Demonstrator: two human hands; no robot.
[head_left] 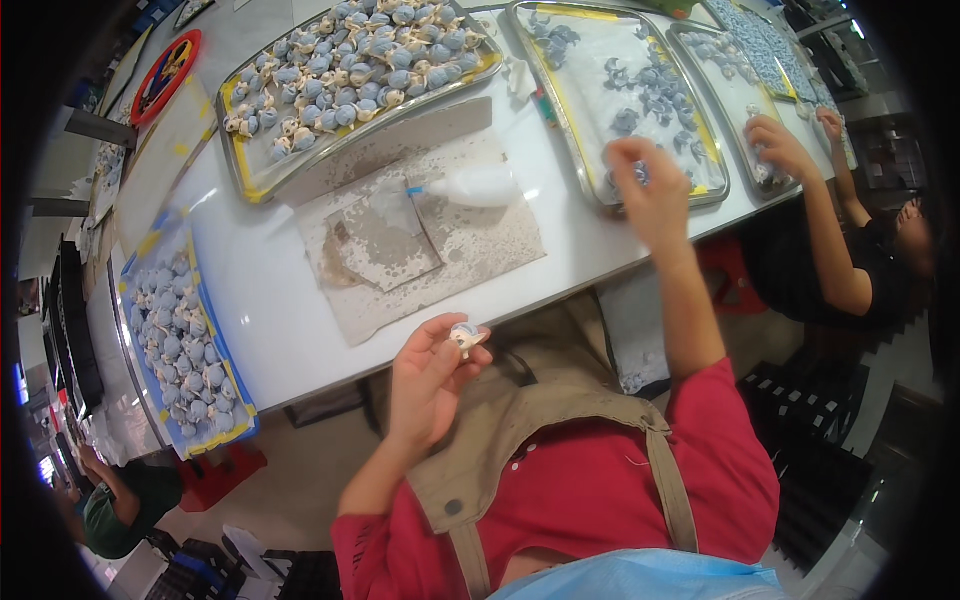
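Over the near edge of the table, my left hand (428,375) is closed, its fingertips and thumb gripping a small cream-and-blue-grey figurine (466,338). My right hand (652,190) reaches over the near end of a metal-rimmed tray (560,110) lined with white sheet. Small curved blue-grey pieces (660,90) lie scattered in that tray. The right fingers are bent down among the pieces in a pinch, and what is between them is hidden. In front of me lies a stained cardboard sheet (480,240) with a white squeeze bottle (475,187) on its side, its blue tip pointing left.
A large tray (245,170) heaped with similar figurines stands at the back left. Blue-grey figurines fill a blue tray (210,310) at the left edge. Farther left is a red round basket (190,40). On the right, a co-worker's hand (782,145) reaches into a narrower tray (715,85).
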